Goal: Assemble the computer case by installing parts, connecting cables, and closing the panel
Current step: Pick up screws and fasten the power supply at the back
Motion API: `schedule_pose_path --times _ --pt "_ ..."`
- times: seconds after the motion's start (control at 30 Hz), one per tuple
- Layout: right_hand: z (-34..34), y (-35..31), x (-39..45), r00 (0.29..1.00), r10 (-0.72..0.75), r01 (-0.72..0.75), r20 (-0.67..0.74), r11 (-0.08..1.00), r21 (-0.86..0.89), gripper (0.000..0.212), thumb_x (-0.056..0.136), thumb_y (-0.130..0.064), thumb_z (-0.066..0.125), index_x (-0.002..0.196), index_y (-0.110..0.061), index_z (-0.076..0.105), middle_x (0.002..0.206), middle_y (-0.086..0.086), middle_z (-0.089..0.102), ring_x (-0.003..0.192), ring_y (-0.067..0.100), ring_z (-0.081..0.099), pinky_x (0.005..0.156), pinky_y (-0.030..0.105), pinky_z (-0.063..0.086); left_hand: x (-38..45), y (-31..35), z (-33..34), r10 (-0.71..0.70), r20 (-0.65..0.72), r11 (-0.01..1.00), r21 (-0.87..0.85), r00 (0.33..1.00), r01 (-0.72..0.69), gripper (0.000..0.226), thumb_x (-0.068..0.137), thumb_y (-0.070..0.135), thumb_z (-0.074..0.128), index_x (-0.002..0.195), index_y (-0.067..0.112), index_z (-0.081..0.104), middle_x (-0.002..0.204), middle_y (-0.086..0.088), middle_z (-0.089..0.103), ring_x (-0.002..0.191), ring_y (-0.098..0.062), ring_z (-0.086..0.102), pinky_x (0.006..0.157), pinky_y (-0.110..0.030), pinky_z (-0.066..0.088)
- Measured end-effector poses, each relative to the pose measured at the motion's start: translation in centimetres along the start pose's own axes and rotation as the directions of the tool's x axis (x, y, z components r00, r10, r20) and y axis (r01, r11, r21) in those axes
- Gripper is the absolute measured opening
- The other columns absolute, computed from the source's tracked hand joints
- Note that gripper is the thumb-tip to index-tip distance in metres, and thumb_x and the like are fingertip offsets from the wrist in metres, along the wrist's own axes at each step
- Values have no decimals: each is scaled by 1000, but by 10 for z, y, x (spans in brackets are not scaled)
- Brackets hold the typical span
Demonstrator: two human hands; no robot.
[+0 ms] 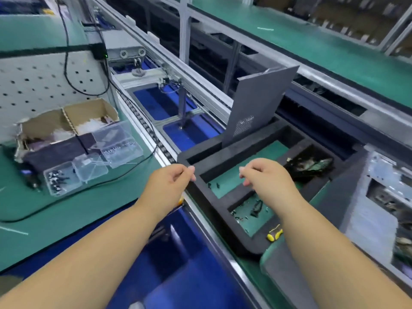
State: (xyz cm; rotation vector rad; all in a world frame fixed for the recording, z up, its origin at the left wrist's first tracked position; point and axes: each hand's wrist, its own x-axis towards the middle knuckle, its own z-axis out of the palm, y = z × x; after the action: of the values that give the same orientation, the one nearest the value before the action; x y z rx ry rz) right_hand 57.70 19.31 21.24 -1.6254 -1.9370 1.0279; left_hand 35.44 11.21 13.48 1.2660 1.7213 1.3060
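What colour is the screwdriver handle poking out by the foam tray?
Yellow and black; the screwdriver handle shows in the head view, beside the right forearm.

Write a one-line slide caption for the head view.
Both hands, left and right, hover loosely curled over a black foam tray beside the open computer case.

We see only our own two forearms and hands: the left hand [170, 179] and right hand [266, 176] are bare, with no gloves, rings or watch. Both forearms are uncovered right to the frame's edge, entering from seven and five o'clock.
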Motion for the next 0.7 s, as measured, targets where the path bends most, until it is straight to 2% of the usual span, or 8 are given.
schedule_pose_path --times 0.1,0.17,0.2,0.27,0.33,0.5,0.6,0.7 --pt "16 3 5 993 113 -115 -46 993 -39 25 91 -39 58 73 -24 68 74 -9 71 56 10 55 53 27 45 18 -13 -26 -13 142 998 -66 990 22 21 98 37 51 85 33 67 70 0 70 65 -12 65 66 -26 52" --pt "25 5 5 980 185 -187 -68 982 -29 25 91 -37 57 74 -24 69 74 -11 71 62 14 57 59 31 48 30 -25 -41 -21 186 1000 -12 982 24 14 97 32 56 87 35 66 82 5 71 78 -12 66 75 -31 55" --pt "31 6 4 973 220 -221 -75 975 -11 24 92 -36 58 75 -23 69 74 -11 71 64 15 58 64 33 50 34 -32 -49 -19 188 1000 27 982 14 11 95 30 59 87 36 66 84 8 70 80 -11 65 75 -28 53" --pt "45 6 2 959 269 -268 -86 963 21 22 92 -34 59 75 -23 69 74 -10 71 66 16 58 69 35 51 42 -47 -64 -13 173 994 105 985 -5 11 91 26 63 85 35 65 83 13 66 73 -3 58 69 -14 45" --pt "64 1 1 956 278 -275 -90 961 41 22 91 -32 59 73 -23 69 74 -10 71 66 16 58 66 33 48 49 -63 -79 -38 139 988 155 990 17 11 90 25 65 83 34 65 81 13 63 70 0 54 63 -9 40" --pt "100 -18 9 971 229 -229 -73 973 11 22 89 -35 59 73 -22 65 76 -6 69 67 15 59 63 32 47 54 -97 -103 -154 71 969 207 986 136 10 90 27 64 83 34 64 84 8 63 76 -9 57 67 -23 43" --pt "88 -9 10 958 216 -239 -187 965 -106 18 92 -33 54 78 -28 63 78 -8 66 70 14 61 62 32 48 51 -102 -99 -144 49 969 208 988 131 12 89 28 65 81 37 64 82 10 63 71 -2 55 61 -16 40" --pt "59 21 5 930 292 -355 -221 869 -344 15 95 -24 48 86 -28 59 93 -6 67 75 21 60 67 36 49 49 -92 -77 -123 106 984 140 987 107 13 88 27 66 82 39 65 80 12 62 66 2 54 58 -11 42"
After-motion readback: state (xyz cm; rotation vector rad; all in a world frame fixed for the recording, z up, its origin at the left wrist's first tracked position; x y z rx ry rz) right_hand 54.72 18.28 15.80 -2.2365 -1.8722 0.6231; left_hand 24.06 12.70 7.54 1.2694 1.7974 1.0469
